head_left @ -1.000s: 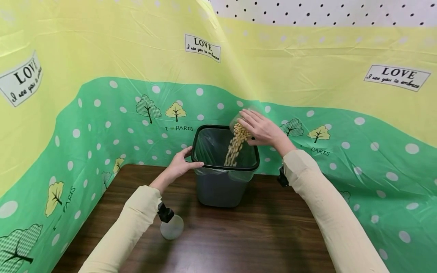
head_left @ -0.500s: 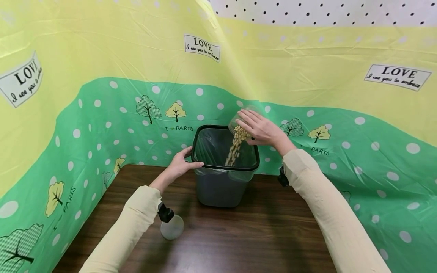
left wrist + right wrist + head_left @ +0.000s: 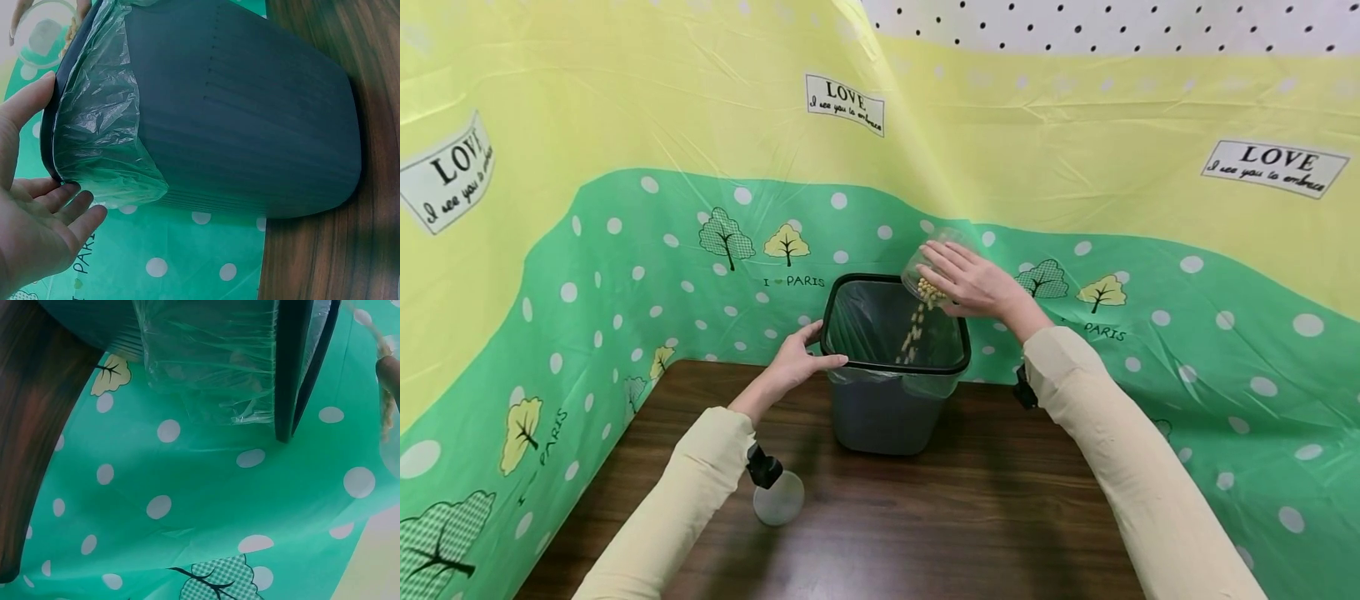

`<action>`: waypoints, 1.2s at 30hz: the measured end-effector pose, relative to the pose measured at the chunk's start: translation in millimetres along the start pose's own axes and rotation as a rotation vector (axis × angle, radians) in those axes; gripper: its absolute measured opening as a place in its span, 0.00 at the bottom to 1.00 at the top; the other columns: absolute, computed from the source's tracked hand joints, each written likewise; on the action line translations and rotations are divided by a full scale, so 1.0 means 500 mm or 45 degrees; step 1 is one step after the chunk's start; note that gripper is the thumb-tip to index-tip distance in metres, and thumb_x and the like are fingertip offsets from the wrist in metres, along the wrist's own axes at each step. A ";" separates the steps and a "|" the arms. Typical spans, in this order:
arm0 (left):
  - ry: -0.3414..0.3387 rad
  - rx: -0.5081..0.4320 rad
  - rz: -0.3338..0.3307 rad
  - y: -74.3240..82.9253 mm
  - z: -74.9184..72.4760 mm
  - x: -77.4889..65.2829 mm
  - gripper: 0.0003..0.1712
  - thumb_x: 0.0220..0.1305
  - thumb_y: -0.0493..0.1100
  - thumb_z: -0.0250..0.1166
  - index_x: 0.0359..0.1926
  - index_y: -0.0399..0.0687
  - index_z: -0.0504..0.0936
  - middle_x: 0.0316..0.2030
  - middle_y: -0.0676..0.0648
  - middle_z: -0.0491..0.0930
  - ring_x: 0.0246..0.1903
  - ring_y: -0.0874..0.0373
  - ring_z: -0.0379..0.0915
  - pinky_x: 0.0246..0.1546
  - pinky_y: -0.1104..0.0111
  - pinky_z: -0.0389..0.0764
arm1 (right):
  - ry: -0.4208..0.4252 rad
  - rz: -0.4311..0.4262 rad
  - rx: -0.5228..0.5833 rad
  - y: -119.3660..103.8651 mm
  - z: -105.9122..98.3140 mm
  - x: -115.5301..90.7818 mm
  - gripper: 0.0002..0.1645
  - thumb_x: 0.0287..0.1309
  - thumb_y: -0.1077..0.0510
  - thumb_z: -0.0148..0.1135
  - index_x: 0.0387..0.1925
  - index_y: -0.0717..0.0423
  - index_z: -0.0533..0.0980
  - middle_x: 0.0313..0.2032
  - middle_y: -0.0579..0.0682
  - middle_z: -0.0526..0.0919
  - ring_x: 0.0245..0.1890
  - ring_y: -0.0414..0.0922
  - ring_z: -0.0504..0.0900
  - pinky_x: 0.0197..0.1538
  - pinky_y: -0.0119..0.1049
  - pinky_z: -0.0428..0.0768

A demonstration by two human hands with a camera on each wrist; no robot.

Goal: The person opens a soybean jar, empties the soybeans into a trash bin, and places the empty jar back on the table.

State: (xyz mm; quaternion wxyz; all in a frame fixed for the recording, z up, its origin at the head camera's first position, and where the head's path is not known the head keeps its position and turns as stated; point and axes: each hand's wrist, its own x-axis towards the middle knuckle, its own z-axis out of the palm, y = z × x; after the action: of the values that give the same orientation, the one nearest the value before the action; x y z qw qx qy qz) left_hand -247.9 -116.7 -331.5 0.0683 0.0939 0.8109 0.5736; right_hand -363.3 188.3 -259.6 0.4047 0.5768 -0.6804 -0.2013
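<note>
A dark grey trash bin (image 3: 883,421) with a black rim stands upright at the table's back, lined with a clear plastic bag (image 3: 103,112). My left hand (image 3: 792,360) holds its left rim, thumb on top and fingers below the edge outside. Above the bin's right side, my right hand (image 3: 979,285) grips a clear round jar (image 3: 912,275), tilted mouth-down over the opening. Yellowish beans, looking like soybeans (image 3: 929,291), remain at the jar's mouth, and a thin stream falls into the bin. In the right wrist view only a fingertip (image 3: 389,374) and part of the jar show.
A translucent round lid (image 3: 778,500) lies on the brown wooden table (image 3: 910,525), close to the left wrist's black camera (image 3: 763,467). Behind the bin hangs a green and yellow printed cloth (image 3: 775,200), which also covers the left and right sides.
The bean stream has thinned and fewer beans show in the jar. My right hand has tipped the jar slightly further. The left hand keeps its hold on the rim.
</note>
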 end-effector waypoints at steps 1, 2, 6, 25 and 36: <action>0.000 -0.001 -0.001 0.000 0.000 0.000 0.46 0.56 0.42 0.64 0.69 0.37 0.47 0.67 0.36 0.50 0.66 0.45 0.45 0.60 0.53 0.60 | 0.001 -0.010 -0.006 0.000 0.000 0.001 0.51 0.36 0.45 0.72 0.60 0.63 0.60 0.59 0.66 0.66 0.60 0.58 0.65 0.61 0.48 0.63; 0.000 -0.003 -0.003 0.000 0.000 0.001 0.46 0.56 0.41 0.64 0.69 0.37 0.47 0.67 0.36 0.50 0.66 0.46 0.45 0.59 0.53 0.61 | 0.003 -0.019 -0.011 -0.001 0.000 0.002 0.50 0.36 0.46 0.72 0.59 0.63 0.61 0.59 0.66 0.66 0.60 0.58 0.65 0.61 0.47 0.63; -0.001 -0.009 -0.007 -0.001 0.000 0.002 0.46 0.56 0.41 0.64 0.69 0.37 0.47 0.67 0.36 0.50 0.66 0.46 0.45 0.59 0.53 0.61 | 0.003 -0.037 -0.023 -0.003 -0.002 0.006 0.49 0.37 0.47 0.71 0.59 0.62 0.61 0.59 0.65 0.66 0.60 0.57 0.65 0.61 0.47 0.63; 0.002 -0.015 -0.004 -0.059 -0.003 0.045 0.49 0.53 0.47 0.67 0.70 0.42 0.48 0.67 0.39 0.50 0.66 0.47 0.45 0.60 0.52 0.60 | 0.021 0.073 0.036 -0.013 -0.006 0.000 0.45 0.38 0.52 0.69 0.59 0.62 0.61 0.59 0.66 0.64 0.61 0.59 0.63 0.63 0.48 0.59; 0.018 0.005 0.013 -0.067 -0.008 0.049 0.50 0.53 0.48 0.67 0.70 0.43 0.48 0.67 0.40 0.52 0.66 0.48 0.47 0.56 0.53 0.65 | -0.112 0.119 0.169 -0.033 0.004 -0.023 0.41 0.40 0.59 0.66 0.59 0.64 0.63 0.60 0.66 0.64 0.61 0.59 0.61 0.62 0.49 0.60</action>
State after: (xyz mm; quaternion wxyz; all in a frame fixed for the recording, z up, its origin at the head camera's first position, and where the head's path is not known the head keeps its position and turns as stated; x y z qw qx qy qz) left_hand -275.3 -125.6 -361.8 0.0595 0.0942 0.8119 0.5730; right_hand -354.6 194.6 -276.5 0.3441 0.5605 -0.7357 -0.1618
